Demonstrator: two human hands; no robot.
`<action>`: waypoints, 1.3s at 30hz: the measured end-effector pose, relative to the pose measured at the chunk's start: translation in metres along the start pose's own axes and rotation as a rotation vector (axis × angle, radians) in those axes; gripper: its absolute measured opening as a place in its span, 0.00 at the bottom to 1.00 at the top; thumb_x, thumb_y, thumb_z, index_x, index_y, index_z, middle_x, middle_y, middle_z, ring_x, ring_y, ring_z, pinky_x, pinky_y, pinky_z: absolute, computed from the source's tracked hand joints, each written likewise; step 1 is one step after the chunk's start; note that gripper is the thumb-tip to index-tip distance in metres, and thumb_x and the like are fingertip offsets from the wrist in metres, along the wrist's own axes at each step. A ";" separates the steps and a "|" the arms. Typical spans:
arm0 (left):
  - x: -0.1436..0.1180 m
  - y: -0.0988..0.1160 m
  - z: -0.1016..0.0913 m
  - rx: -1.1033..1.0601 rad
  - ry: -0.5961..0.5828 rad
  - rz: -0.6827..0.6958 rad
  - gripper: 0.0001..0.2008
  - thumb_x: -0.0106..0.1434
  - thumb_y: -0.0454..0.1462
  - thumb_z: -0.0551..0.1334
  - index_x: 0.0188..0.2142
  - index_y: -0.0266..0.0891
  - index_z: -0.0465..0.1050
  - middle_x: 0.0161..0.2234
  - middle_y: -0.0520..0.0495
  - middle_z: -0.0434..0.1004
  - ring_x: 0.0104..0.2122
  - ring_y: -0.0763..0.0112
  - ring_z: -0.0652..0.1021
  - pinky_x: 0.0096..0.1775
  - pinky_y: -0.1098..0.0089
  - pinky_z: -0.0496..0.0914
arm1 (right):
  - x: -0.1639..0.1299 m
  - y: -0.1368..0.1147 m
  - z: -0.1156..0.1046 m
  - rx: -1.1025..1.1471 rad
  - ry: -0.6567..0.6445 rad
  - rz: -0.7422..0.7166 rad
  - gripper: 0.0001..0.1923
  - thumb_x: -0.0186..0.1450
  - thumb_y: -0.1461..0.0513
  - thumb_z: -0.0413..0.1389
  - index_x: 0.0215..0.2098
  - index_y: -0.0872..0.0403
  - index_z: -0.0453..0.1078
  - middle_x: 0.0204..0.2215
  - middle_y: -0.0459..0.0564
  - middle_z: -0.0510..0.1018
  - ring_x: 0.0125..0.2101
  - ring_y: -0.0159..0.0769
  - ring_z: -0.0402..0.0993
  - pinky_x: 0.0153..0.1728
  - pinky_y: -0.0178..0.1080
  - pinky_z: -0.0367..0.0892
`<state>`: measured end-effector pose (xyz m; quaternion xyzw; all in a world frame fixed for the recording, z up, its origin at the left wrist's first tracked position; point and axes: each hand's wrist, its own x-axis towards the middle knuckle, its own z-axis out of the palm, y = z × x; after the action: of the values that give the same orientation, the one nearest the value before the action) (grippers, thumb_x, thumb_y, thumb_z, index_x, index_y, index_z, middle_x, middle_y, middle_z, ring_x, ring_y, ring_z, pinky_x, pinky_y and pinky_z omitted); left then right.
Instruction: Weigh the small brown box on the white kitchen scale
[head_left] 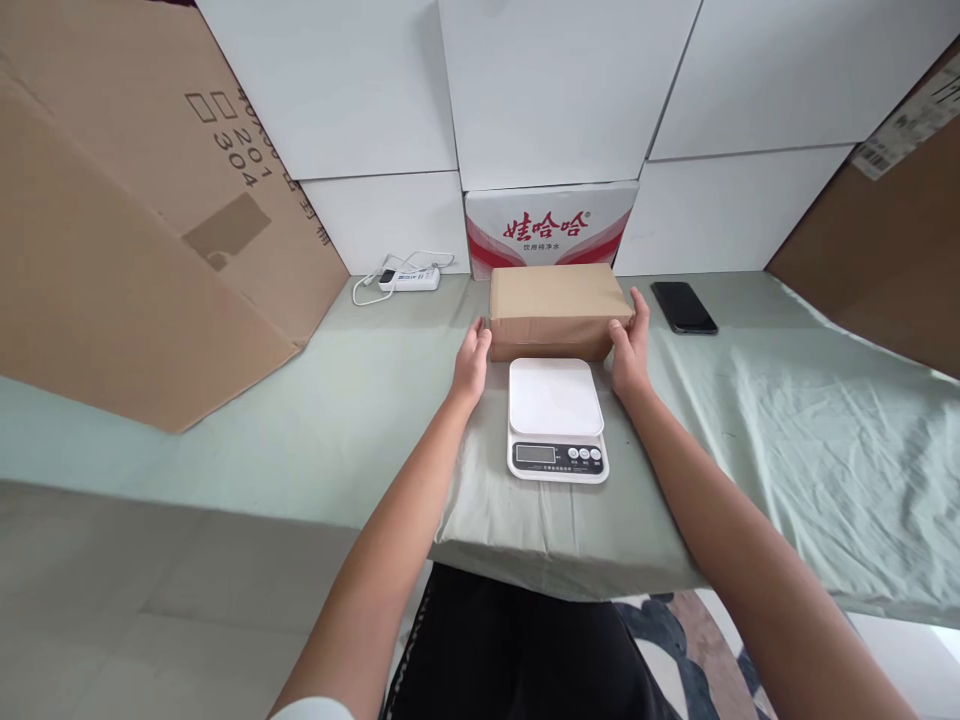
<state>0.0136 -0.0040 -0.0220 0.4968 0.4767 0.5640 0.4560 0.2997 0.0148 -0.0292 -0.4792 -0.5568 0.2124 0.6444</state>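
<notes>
The forearms (pixel 390 530), nearest the camera, reach in from the lower edge; a white sleeve (pixel 313 708) covers part of the left one. Between the hands, directly behind the kitchen scale (pixel 559 420), is the small brown box (pixel 555 310). The left hand (pixel 472 362) lies along its left end. The right hand (pixel 631 345) sets its thumb on the front face, fingers at the right end. Together they hold the box; whether its base is off the surface cannot be told.

Caution: a forward pull at this height could strike the scale's rear edge and shift it. Uneven pressure between the hands could skew the box or let one end drop. Soft cloth under the scale could ruck if dragged.

The pale green cloth (pixel 337 420) is creased, most heavily at the right. A phone (pixel 683 307) lies right of the box; a white power unit (pixel 409 279) with a cable (pixel 367 290) lies left. A printed carton (pixel 551 225) stands behind, below white panels (pixel 555 90). Cardboard (pixel 135 230) flanks the left side, with tiled floor (pixel 150 590) below.
</notes>
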 end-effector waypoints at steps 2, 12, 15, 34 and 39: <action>0.003 0.000 -0.007 -0.010 0.062 -0.004 0.35 0.76 0.58 0.59 0.75 0.48 0.68 0.82 0.44 0.63 0.82 0.56 0.61 0.80 0.55 0.58 | 0.000 0.004 -0.002 0.028 0.030 0.019 0.51 0.64 0.30 0.58 0.77 0.41 0.58 0.66 0.58 0.74 0.62 0.56 0.75 0.70 0.66 0.69; 0.009 0.011 -0.029 -0.087 0.146 0.006 0.38 0.77 0.60 0.55 0.78 0.45 0.64 0.83 0.39 0.59 0.83 0.58 0.60 0.78 0.59 0.61 | 0.001 0.011 -0.007 0.046 0.106 0.083 0.44 0.65 0.36 0.58 0.73 0.43 0.64 0.60 0.56 0.76 0.62 0.54 0.76 0.66 0.64 0.73; 0.010 0.011 -0.030 -0.070 0.144 0.002 0.39 0.77 0.62 0.54 0.78 0.47 0.64 0.83 0.41 0.59 0.83 0.59 0.60 0.78 0.59 0.61 | 0.002 0.013 -0.007 0.066 0.102 0.108 0.41 0.64 0.35 0.59 0.68 0.43 0.68 0.57 0.54 0.76 0.61 0.54 0.76 0.65 0.62 0.74; -0.005 0.003 -0.009 0.003 -0.151 0.015 0.38 0.74 0.65 0.58 0.70 0.46 0.76 0.76 0.43 0.74 0.80 0.49 0.67 0.79 0.50 0.62 | -0.001 -0.001 -0.004 0.007 -0.099 0.043 0.49 0.63 0.32 0.61 0.73 0.47 0.67 0.76 0.57 0.72 0.78 0.58 0.64 0.83 0.62 0.51; -0.006 0.005 -0.006 0.007 -0.171 0.052 0.37 0.74 0.63 0.59 0.71 0.43 0.76 0.75 0.40 0.75 0.80 0.50 0.67 0.79 0.50 0.60 | -0.001 -0.007 -0.002 -0.031 -0.101 0.037 0.51 0.63 0.30 0.60 0.75 0.45 0.67 0.78 0.56 0.70 0.82 0.58 0.57 0.85 0.62 0.41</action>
<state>0.0077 -0.0108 -0.0182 0.5566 0.4250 0.5296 0.4786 0.2996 0.0101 -0.0236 -0.4879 -0.5829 0.2395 0.6040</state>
